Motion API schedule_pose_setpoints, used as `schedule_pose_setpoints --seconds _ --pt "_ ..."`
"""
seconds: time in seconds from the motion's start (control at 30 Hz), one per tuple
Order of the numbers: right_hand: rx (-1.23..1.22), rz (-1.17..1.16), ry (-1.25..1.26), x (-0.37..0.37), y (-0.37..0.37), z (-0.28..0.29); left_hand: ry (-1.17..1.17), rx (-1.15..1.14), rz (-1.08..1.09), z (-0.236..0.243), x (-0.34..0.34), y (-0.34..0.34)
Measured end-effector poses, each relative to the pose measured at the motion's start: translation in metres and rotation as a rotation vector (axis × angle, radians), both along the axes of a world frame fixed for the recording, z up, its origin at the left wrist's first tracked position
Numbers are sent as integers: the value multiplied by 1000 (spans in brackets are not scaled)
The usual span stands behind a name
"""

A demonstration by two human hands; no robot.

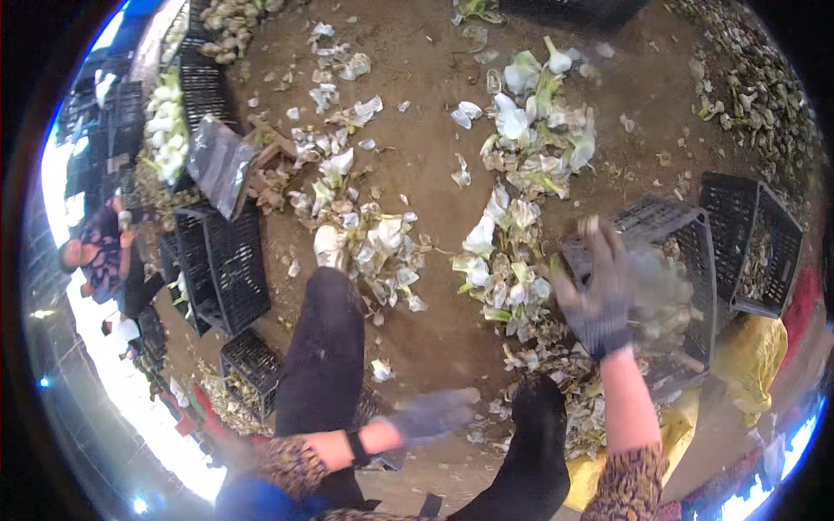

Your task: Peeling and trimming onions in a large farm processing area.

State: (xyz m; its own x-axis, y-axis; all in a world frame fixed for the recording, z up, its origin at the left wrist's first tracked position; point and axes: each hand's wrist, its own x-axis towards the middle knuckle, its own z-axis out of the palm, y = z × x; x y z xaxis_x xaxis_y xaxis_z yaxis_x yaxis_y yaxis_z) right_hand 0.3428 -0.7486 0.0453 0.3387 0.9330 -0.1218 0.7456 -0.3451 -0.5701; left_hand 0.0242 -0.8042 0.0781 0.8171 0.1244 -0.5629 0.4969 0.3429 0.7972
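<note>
My right hand [591, 286], in a grey glove, is raised with fingers apart and slightly bent at the near left edge of a black plastic crate [695, 252]; motion blur hides whether it touches the rim. Pale debris inside that crate [660, 304] is smeared. My left hand [430, 417], also gloved and blurred, reaches rightward low between my legs, fingers stretched out and nothing visible in them. A pile of white and green peelings and leaves [512, 278] lies left of my right hand; another pile [387, 243] lies by my left foot [328, 247].
More black crates [221, 269] stand at left, near a grey slab [217, 165] and white bulbs [165, 122]. Another crate [751, 243] stands at right, beside yellow sacks [747, 365]. A seated person [100, 256] is at far left. Leafy heaps [751, 104] lie upper right.
</note>
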Motion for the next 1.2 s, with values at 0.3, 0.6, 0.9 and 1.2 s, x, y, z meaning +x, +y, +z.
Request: schedule_pose_setpoints --seconds 0.3,0.6,0.9,1.2 --pt "-224 -464 -140 63 213 -224 396 -635 999 10 -63 154" --pt "-629 320 -471 -69 146 -251 586 -754 772 29 -76 186" --pt "-426 473 0 -231 96 -138 375 -705 876 21 -87 148" --pt "-272 626 -317 -423 269 -258 433 -897 986 21 -127 166"
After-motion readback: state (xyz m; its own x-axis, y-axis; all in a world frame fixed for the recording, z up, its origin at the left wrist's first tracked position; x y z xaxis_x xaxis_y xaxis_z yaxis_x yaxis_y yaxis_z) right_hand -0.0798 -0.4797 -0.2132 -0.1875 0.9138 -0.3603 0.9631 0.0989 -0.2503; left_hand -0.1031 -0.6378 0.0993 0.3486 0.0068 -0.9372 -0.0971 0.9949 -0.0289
